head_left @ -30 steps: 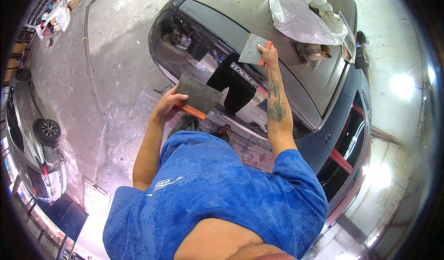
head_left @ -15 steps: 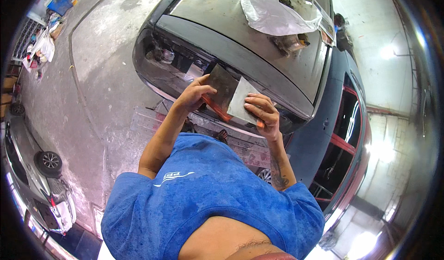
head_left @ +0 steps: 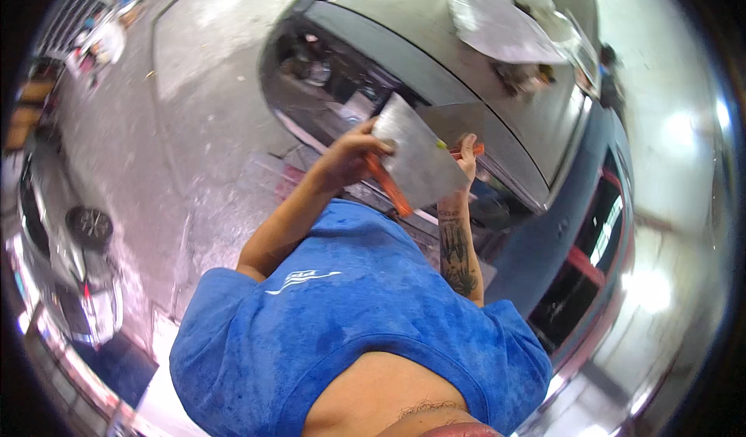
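Note:
My left hand (head_left: 353, 155) is closed round a putty spreader (head_left: 420, 153) with a wide bare metal blade and an orange grip strip along its edge. The blade tilts upward, its broad face toward me. In my right hand (head_left: 467, 161) is a second spreader (head_left: 458, 120), darker grey, its orange strip between thumb and fingers. The left blade overlaps the right one in this view and hides part of it and of my right hand; whether the blades touch I cannot tell. A small yellow-green dab shows between them. Both tools are above the rear end of a dark car (head_left: 388, 39).
A white plastic bag (head_left: 497, 25) lies on the car's sanded panel, with a brownish crumpled item (head_left: 519, 78) beside it. A blue-grey car body (head_left: 536, 235) with red window frames stands to the right. A silver car (head_left: 58, 242) is at left; clutter (head_left: 97, 44) lies at far left.
The left spreader has turned its bright face toward me and now overlaps the right one. My right hand has rotated, showing its tattooed inner forearm. The whole view has shifted slightly.

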Tool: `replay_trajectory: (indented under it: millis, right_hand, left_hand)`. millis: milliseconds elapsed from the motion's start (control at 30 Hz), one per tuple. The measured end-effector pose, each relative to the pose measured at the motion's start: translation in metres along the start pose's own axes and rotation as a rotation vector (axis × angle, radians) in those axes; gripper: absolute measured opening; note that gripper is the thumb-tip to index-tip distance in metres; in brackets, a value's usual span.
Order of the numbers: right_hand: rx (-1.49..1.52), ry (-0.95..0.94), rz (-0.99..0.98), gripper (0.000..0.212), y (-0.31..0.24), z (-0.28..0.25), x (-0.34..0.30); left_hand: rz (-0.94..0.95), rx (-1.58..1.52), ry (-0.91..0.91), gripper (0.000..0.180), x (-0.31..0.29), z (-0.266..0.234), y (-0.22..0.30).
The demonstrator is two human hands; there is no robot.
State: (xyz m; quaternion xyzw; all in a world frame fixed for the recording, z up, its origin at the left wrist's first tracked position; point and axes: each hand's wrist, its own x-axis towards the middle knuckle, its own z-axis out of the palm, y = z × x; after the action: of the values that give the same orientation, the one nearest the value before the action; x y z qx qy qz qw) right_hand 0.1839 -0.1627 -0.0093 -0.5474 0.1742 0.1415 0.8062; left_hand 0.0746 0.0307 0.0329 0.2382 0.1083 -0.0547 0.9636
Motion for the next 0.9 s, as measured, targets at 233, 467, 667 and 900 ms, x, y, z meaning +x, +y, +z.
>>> replay_trajectory:
  millis: [233, 467, 667, 900]
  right_hand:
    - [0.063, -0.291, -0.056, 0.041, 0.003, 0.06, -0.037]
    - [0.038, -0.434, -0.618, 0.038, -0.198, 0.076, 0.035]
    - [0.092, -0.507, -0.746, 0.037, -0.254, 0.092, 0.048]
    - [0.123, -0.541, -0.515, 0.035, -0.138, 0.09, 0.042]
  left_hand:
    - [-0.043, -0.147, -0.031, 0.046, -0.01, 0.005, -0.04]
    - [-0.001, -0.173, -0.075, 0.06, -0.015, -0.002, -0.039]
    - [-0.037, -0.293, -0.134, 0.054, -0.009, -0.006, -0.047]
    - [-0.095, -0.33, -0.141, 0.049, -0.003, -0.005, -0.055]
